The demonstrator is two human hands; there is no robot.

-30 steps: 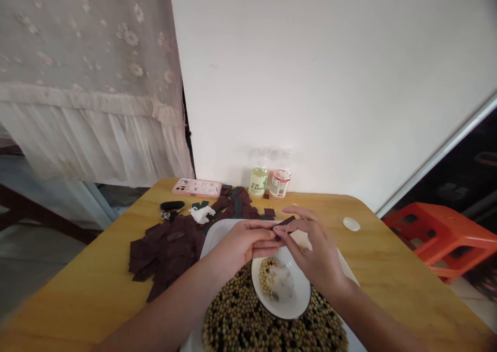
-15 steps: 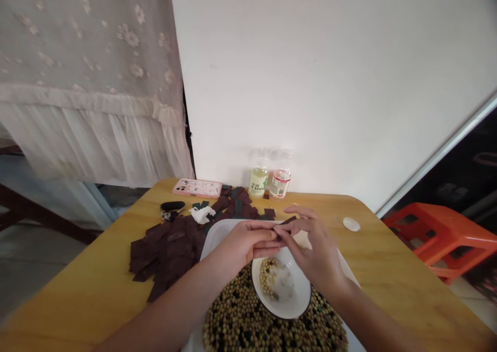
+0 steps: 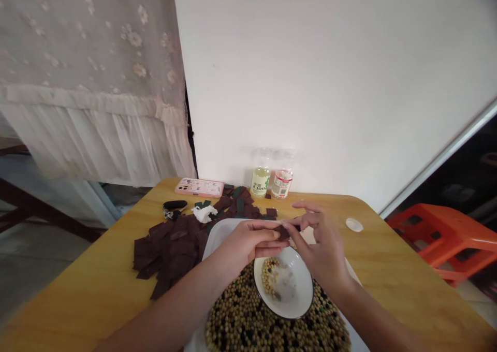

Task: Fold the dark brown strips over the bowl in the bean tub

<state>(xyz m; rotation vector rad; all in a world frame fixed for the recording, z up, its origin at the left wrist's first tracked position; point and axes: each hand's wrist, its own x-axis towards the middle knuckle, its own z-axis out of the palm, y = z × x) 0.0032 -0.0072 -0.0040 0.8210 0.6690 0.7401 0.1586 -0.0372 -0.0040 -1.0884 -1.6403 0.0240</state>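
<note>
Both hands meet above a white bowl point(image 3: 298, 303) with a dark rim. Between the fingertips of my left hand point(image 3: 252, 239) and my right hand point(image 3: 320, 240) is a small dark brown piece point(image 3: 284, 232), thin and flat, pinched from both sides. Inside the bowl lie some small pale beads point(image 3: 267, 277) and a whitish patch. The bowl rests on a layer of tan and black beads point(image 3: 248, 316) that fills a white tray point(image 3: 212, 238). Left of the tray is a heap of similar dark brown pieces point(image 3: 178, 248).
At the back stand a bottle of yellowish drink point(image 3: 259, 182) and a bottle with a red label point(image 3: 281, 185). A pink phone point(image 3: 200, 187), a black key fob point(image 3: 174, 205) and crumpled white tissue point(image 3: 204, 214) lie back left. A round white lid point(image 3: 354, 224) lies right; beyond is an orange stool point(image 3: 446, 238).
The brown piece shows more of its flat face between my fingertips, as my right fingers have shifted slightly right. The whole view has moved a little.
</note>
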